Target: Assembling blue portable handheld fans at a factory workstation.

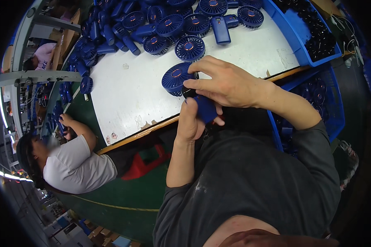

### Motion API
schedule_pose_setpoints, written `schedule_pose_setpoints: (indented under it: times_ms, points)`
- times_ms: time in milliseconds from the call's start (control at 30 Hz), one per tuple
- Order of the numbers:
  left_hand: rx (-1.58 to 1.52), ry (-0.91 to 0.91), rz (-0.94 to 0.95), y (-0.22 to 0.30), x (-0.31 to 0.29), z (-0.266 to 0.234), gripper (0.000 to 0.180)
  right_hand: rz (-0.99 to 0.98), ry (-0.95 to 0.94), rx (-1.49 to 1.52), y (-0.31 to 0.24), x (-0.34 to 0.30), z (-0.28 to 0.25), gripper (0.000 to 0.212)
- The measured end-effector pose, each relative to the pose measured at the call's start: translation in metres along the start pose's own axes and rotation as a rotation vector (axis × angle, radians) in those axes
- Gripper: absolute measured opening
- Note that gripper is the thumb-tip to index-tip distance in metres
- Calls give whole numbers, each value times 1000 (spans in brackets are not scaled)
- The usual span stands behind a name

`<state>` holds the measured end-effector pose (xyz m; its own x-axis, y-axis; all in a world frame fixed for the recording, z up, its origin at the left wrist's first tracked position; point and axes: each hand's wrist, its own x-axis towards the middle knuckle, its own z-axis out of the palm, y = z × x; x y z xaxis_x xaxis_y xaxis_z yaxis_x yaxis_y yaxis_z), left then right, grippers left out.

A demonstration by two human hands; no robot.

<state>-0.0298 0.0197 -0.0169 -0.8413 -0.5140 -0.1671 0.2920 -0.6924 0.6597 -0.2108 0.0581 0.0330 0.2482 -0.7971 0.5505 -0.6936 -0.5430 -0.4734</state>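
A blue handheld fan (175,79) is held at the table's front edge, its round grille pointing to the upper left. My left hand (190,121) wraps round its blue handle (206,108), thumb up along the side. From the right, my right hand (224,80) reaches over with thumb and forefinger closed on the fan's neck, where a black part (189,93) shows. The fingertips cover much of that black part, so its shape is hard to make out. Just beyond lies another blue fan (189,48) on the white table (132,88).
Many blue fans (169,25) are heaped across the back of the table. At the far right stands a blue tray (317,61) of small black parts. Below it, a blue crate (340,111) holds more fans. A co-worker (80,164) sits to the left near a red stool (142,168).
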Motion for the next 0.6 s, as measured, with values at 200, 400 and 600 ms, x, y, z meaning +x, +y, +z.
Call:
schedule_pose_setpoints:
  times_ms: [200,400,600]
  points:
    - [-69,364,113,-12,13,21,53,227,-8,-124,-22,-26,22,59]
    - [1454,-93,287,5,20,57,42,421,459,82,-9,-55,21,66]
    - [1948,-169,634,35,55,87,67,775,368,254,-28,-82,2,49]
